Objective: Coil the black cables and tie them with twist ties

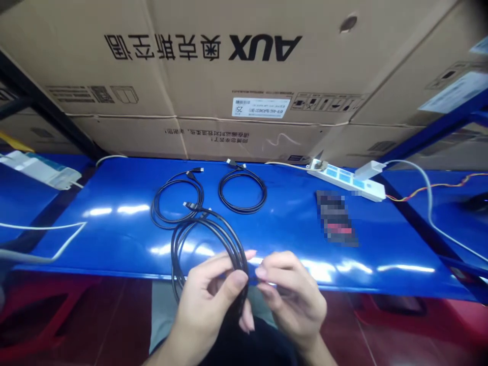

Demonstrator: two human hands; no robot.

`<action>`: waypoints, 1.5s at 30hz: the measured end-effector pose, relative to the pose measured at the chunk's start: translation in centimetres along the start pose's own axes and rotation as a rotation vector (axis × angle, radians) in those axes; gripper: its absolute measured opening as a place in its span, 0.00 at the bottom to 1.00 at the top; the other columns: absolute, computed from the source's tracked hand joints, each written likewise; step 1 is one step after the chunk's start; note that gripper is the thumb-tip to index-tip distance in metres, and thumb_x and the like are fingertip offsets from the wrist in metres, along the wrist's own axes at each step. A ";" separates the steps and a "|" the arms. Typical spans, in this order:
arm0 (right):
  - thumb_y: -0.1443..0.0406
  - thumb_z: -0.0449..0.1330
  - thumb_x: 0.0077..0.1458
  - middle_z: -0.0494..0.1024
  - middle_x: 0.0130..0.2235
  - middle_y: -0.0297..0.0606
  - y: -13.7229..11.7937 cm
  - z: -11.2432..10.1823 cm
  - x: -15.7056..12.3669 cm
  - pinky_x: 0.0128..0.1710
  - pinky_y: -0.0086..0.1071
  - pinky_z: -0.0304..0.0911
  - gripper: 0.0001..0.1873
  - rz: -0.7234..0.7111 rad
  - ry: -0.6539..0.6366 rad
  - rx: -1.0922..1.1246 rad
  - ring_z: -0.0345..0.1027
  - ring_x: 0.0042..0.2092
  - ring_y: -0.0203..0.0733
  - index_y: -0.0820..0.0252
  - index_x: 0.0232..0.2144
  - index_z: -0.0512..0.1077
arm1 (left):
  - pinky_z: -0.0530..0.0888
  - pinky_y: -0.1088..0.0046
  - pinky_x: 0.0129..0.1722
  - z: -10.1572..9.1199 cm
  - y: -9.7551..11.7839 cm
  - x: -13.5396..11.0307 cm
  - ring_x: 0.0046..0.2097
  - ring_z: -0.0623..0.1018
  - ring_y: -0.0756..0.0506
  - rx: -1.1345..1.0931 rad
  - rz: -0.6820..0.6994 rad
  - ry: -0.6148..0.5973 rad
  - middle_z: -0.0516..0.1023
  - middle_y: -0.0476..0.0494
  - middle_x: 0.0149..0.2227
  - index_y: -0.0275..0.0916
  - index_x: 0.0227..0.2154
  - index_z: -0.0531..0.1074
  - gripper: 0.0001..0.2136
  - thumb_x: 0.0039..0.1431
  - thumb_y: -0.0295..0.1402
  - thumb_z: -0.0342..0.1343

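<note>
My left hand grips a loose coil of black cable at the near edge of the blue table. A connector end of that cable rests on the table further back. My right hand is beside the coil on its right, with the fingertips at its edge. Whether those fingers pinch the cable is hidden. Two more coiled black cables lie on the table, one left of the other, both beyond my hands.
A white power strip with a plugged-in white adapter lies at the table's back right. A pixelated, unreadable object lies in front of it. Large cardboard boxes stand along the back edge, and white cords cross the table's sides.
</note>
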State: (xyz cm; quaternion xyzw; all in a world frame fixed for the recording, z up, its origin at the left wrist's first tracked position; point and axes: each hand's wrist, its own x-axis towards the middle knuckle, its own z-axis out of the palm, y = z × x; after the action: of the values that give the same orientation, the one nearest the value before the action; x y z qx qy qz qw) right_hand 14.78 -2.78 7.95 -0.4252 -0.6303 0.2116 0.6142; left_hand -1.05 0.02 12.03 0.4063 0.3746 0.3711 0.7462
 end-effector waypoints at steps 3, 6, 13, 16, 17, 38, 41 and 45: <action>0.65 0.60 0.67 0.76 0.32 0.35 0.0 -0.3 0.5 0.34 0.32 0.70 0.06 0.096 -0.043 0.037 0.71 0.34 0.39 0.54 0.37 0.78 | 0.74 0.75 0.20 0.0 0.1 -0.2 0.18 0.77 0.48 -0.020 -0.018 -0.014 0.74 0.52 0.17 0.39 0.47 0.82 0.18 0.61 0.45 0.63; 0.61 0.58 0.69 0.76 0.35 0.37 0.1 -0.7 0.7 0.34 0.34 0.71 0.09 0.092 -0.072 0.140 0.71 0.35 0.40 0.53 0.44 0.77 | 0.74 0.76 0.19 -0.2 -0.1 -0.3 0.18 0.76 0.48 -0.035 -0.034 -0.017 0.74 0.52 0.17 0.38 0.49 0.81 0.20 0.61 0.46 0.63; 0.66 0.64 0.63 0.76 0.42 0.39 0.3 -1.3 1.1 0.28 0.30 0.73 0.11 -0.180 -0.152 -0.139 0.73 0.32 0.37 0.51 0.48 0.79 | 0.72 0.78 0.19 -0.9 -0.8 -0.5 0.17 0.76 0.50 -0.095 -0.073 -0.073 0.77 0.50 0.17 0.38 0.54 0.78 0.22 0.62 0.46 0.62; 0.69 0.66 0.60 0.77 0.42 0.40 0.4 -1.4 1.0 0.29 0.31 0.74 0.16 -0.222 -0.143 -0.236 0.74 0.33 0.38 0.52 0.51 0.79 | 0.71 0.79 0.18 -0.9 -0.8 -0.6 0.17 0.76 0.50 -0.101 -0.087 -0.080 0.77 0.50 0.16 0.38 0.54 0.78 0.23 0.62 0.47 0.62; 0.71 0.66 0.59 0.76 0.43 0.40 0.4 -1.4 0.8 0.29 0.31 0.74 0.18 -0.235 -0.116 -0.251 0.74 0.33 0.38 0.51 0.51 0.78 | 0.71 0.79 0.18 -0.9 -0.8 -0.6 0.17 0.76 0.50 -0.097 -0.095 -0.077 0.77 0.50 0.16 0.39 0.54 0.77 0.23 0.62 0.46 0.61; 0.64 0.65 0.62 0.79 0.29 0.35 -0.5 -0.3 0.9 0.25 0.29 0.72 0.04 -0.048 -0.132 -0.003 0.74 0.28 0.38 0.57 0.35 0.79 | 0.74 0.75 0.20 -0.3 -0.6 -0.8 0.17 0.76 0.48 -0.036 -0.029 0.012 0.77 0.51 0.16 0.36 0.49 0.79 0.20 0.62 0.46 0.61; 0.62 0.67 0.61 0.78 0.29 0.35 -0.5 0.0 0.5 0.24 0.30 0.72 0.04 -0.006 -0.092 0.072 0.73 0.26 0.37 0.55 0.37 0.80 | 0.74 0.75 0.20 -0.1 -0.2 -0.9 0.17 0.76 0.49 0.007 -0.008 0.040 0.77 0.51 0.17 0.36 0.42 0.79 0.17 0.62 0.46 0.61; 0.66 0.68 0.59 0.78 0.30 0.34 -0.1 0.2 -0.3 0.24 0.30 0.71 0.06 0.039 -0.070 0.141 0.73 0.26 0.37 0.52 0.40 0.81 | 0.75 0.75 0.20 -0.1 0.1 -0.9 0.16 0.75 0.49 0.051 0.015 0.070 0.77 0.52 0.16 0.37 0.36 0.78 0.15 0.63 0.46 0.60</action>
State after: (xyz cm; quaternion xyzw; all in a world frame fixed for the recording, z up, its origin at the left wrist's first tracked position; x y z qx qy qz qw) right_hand 14.56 -3.00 7.87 -0.3852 -0.6265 0.2820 0.6161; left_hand -1.51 -0.72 12.29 0.4147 0.4066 0.3809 0.7194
